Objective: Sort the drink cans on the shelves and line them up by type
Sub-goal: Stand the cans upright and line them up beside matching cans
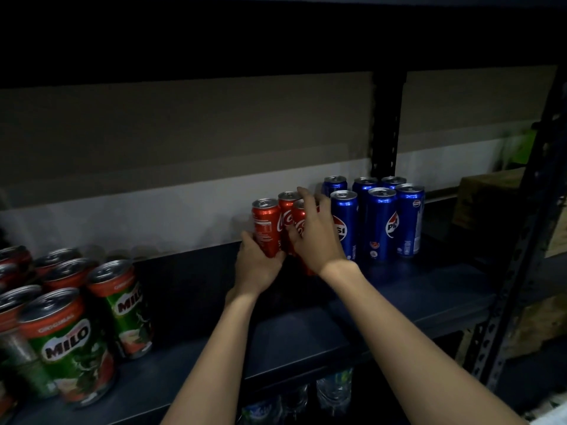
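Three slim red Coca-Cola cans stand close together at the middle of the dark shelf (190, 305). My left hand (257, 265) grips the base of the leftmost red can (266, 223). My right hand (319, 234) wraps over the front red can (299, 219), hiding most of it; a third red can (287, 204) stands behind. Just to the right, several tall blue Pepsi cans (380, 223) stand in two rows. At the left end, several green Milo cans (70, 345) are grouped near the shelf's front.
A black perforated upright (521, 240) bounds the shelf on the right, another post (388, 124) stands at the back. Brown cardboard boxes (484, 200) lie beyond it. Plastic water bottles (333, 391) show on the shelf below. Bare shelf lies between the Milo and red cans.
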